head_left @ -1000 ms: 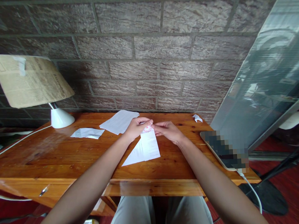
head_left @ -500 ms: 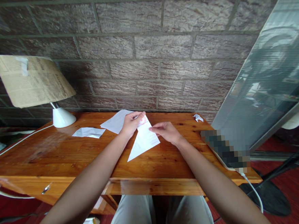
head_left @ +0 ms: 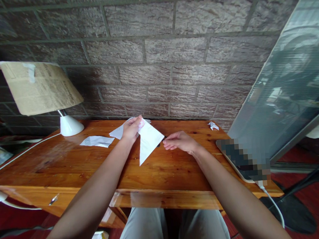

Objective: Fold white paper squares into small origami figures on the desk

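Observation:
A folded sheet of white paper (head_left: 150, 138) with a pink-red round stamp near its top is held above the desk, one point hanging toward me. My left hand (head_left: 130, 129) is closed on its upper left part, thumb on top. My right hand (head_left: 180, 141) is just off the paper's right corner, fingers bent and slightly apart, with nothing visible in them. Behind my left hand lie loose white sheets (head_left: 116, 132), partly covered by it. A smaller piece of white paper (head_left: 97, 141) rests farther left.
On the wooden desk (head_left: 184, 168), a lamp (head_left: 70, 125) with a newsprint shade stands at the left. A small folded paper piece (head_left: 212, 126) sits at the back right. A blurred-out device (head_left: 240, 161) with a white cable lies by the right edge. A brick wall (head_left: 171, 53) rises behind.
My right hand has let go of the paper's edge. My left hand has moved slightly left with the paper, which has turned so its right corner points toward my right hand.

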Tool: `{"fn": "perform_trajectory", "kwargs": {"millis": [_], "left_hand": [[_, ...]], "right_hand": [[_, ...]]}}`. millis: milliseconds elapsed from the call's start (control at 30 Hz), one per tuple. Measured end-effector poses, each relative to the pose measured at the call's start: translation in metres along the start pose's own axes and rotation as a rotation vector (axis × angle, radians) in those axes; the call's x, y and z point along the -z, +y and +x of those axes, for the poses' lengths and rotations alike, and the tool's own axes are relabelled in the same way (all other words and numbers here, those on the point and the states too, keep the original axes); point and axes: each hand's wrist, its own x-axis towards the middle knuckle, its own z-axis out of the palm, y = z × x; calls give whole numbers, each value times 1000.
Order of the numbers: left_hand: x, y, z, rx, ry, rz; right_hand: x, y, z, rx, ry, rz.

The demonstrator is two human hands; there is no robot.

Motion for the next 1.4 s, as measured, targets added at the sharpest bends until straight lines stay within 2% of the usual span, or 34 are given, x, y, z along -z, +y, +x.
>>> {"fn": "perform_trajectory", "kwargs": {"millis": [67, 133, 267, 433, 533, 633, 767, 833, 1000, 1100, 1400], "left_hand": [[7, 2, 6, -31, 110, -54], [9, 4, 9, -69, 137, -89], [-4, 5, 0, -110, -3, -90], [-24, -1, -21, -199, -54, 71], [-33, -7, -34, -226, -188, 229], [-42, -13, -44, -160, -343, 297], [-48, -18, -48, 3, -409, 218], [-47, -18, -45, 26, -385, 173], [-36, -16, -27, -51, -192, 76], [-26, -14, -16, -45, -116, 38], [-5, -8, 1, 12, -11, -5]], "right_hand": [[3, 2, 1, -10, 16, 12], [4, 3, 3, 12, 60, 45], [0, -2, 3, 88, 163, 122], [-11, -9, 1, 105, 118, 145], [-12, -10, 1, 162, 115, 153], [-10, -9, 1, 228, 133, 162], [-7, -7, 3, 263, 162, 121], [-7, -5, 5, 272, 153, 90], [-9, 1, 6, 243, 93, -4], [-12, 3, 5, 196, 58, -49], [-16, 2, 3, 31, 2, -12]]}}
